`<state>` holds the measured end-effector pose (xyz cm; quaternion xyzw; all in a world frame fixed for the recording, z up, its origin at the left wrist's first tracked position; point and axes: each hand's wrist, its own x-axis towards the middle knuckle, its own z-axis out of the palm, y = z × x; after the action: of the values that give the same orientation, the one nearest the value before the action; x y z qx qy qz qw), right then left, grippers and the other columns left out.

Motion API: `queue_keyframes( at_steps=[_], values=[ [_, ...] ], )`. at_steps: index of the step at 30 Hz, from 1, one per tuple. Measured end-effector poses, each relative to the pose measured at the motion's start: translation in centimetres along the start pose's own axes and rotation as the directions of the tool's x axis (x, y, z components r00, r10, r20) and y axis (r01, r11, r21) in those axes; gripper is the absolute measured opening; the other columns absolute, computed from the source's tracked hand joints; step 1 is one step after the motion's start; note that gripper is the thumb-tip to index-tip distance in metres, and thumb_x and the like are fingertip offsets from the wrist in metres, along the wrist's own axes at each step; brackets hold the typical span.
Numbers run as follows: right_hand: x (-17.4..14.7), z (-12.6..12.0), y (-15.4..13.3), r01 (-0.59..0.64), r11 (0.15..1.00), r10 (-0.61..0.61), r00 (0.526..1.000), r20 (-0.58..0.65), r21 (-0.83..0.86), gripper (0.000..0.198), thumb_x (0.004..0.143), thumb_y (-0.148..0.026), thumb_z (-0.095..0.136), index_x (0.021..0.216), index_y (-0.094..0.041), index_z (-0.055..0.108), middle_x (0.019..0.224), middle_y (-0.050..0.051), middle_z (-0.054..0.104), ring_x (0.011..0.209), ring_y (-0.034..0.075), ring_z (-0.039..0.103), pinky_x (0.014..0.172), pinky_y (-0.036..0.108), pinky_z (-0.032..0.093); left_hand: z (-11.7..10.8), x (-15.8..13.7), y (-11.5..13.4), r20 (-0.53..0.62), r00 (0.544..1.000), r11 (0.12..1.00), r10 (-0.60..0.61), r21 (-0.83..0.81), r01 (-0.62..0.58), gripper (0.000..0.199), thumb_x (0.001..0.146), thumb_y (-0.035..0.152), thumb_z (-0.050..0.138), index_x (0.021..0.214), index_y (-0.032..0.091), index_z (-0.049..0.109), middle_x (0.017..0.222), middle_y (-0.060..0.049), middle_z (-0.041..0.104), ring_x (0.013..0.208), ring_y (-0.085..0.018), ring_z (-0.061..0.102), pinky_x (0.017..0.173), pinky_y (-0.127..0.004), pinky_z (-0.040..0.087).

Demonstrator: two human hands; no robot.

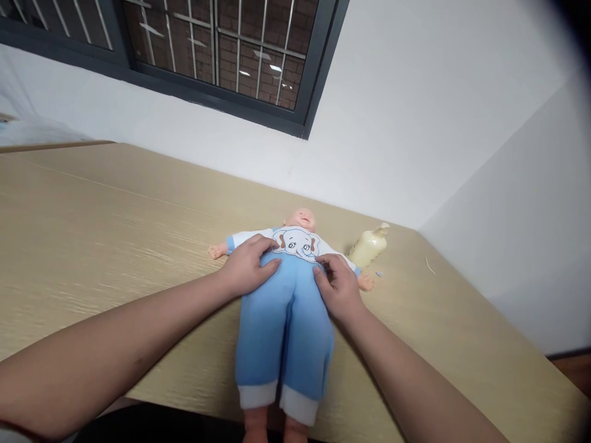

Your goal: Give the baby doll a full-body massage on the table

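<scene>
A baby doll (300, 218) lies on its back, head away from me and arms spread to the sides. It wears a white top with an elephant face (298, 244) on the front and light blue trousers (286, 314) with white cuffs. My left hand (252, 264) rests at the left side of the doll's waist, thumb and fingers apart. At the right side of the waist, my right hand (339, 283) has its fingers curled and its thumb close to the index fingertip, pinching at the trousers' top edge. The doll's feet reach past the table's near edge.
The wooden table (115, 240) meets a white wall at the back. A pale yellow pump bottle (368, 247) stands beyond the doll's right-hand side in view. Near it lie a small blue piece (379, 274) and a thin pale strip (430, 266). A barred window (221, 55) is above.
</scene>
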<state>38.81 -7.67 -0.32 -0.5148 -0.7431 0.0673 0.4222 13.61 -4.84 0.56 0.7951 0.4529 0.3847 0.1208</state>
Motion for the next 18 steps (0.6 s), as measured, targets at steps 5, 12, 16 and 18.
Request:
queue_keyframes(
  at_steps=[5, 12, 16, 18],
  values=[
    [0.0, -0.3, -0.5, -0.104, 0.994, 0.104, 0.995, 0.01, 0.026, 0.025, 0.093, -0.043, 0.054, 0.102, -0.023, 0.066, 0.088, 0.005, 0.069, 0.077, 0.021, 0.062, 0.072, 0.034, 0.049, -0.6, 0.1, 0.7, 0.028, 0.993, 0.991, -0.117, -0.059, 0.118, 0.029, 0.092, 0.047, 0.054, 0.098, 0.022, 0.066, 0.083, -0.001, 0.068, 0.078, -0.022, 0.062, 0.072, -0.032, 0.045],
    [-0.5, -1.6, -2.3, -0.082, 0.996, 0.083, 0.995, 0.048, -0.018, 0.026, 0.097, -0.041, 0.049, 0.085, -0.025, 0.065, 0.064, -0.001, 0.065, 0.058, 0.018, 0.057, 0.06, 0.031, 0.042, -1.6, -0.4, 2.2, 0.09, 0.992, 0.996, -0.084, -0.011, 0.085, 0.043, 0.098, 0.044, 0.043, 0.068, 0.022, 0.065, 0.057, 0.001, 0.056, 0.058, -0.018, 0.054, 0.061, -0.031, 0.038],
    [-0.4, -1.0, -2.1, 0.078, 0.994, -0.08, 0.996, -0.035, -0.076, 0.018, 0.094, -0.031, 0.052, 0.09, -0.025, 0.068, 0.089, 0.004, 0.073, 0.088, 0.024, 0.064, 0.083, 0.038, 0.048, -1.1, -0.5, 2.0, -0.012, 0.996, 0.993, 0.083, 0.084, -0.082, 0.024, 0.09, 0.038, 0.054, 0.076, 0.021, 0.065, 0.081, -0.005, 0.063, 0.081, -0.023, 0.06, 0.076, -0.034, 0.045],
    [-0.2, -0.6, -1.5, 0.133, 0.99, -0.135, 0.99, -0.04, -0.048, 0.019, 0.093, -0.028, 0.053, 0.106, -0.025, 0.066, 0.106, 0.007, 0.071, 0.105, 0.026, 0.062, 0.096, 0.042, 0.046, -0.8, -0.3, 1.5, -0.034, 0.992, 0.991, 0.126, 0.048, -0.124, 0.023, 0.088, 0.036, 0.057, 0.101, 0.02, 0.067, 0.106, -0.009, 0.065, 0.104, -0.027, 0.06, 0.093, -0.038, 0.046]
  ],
)
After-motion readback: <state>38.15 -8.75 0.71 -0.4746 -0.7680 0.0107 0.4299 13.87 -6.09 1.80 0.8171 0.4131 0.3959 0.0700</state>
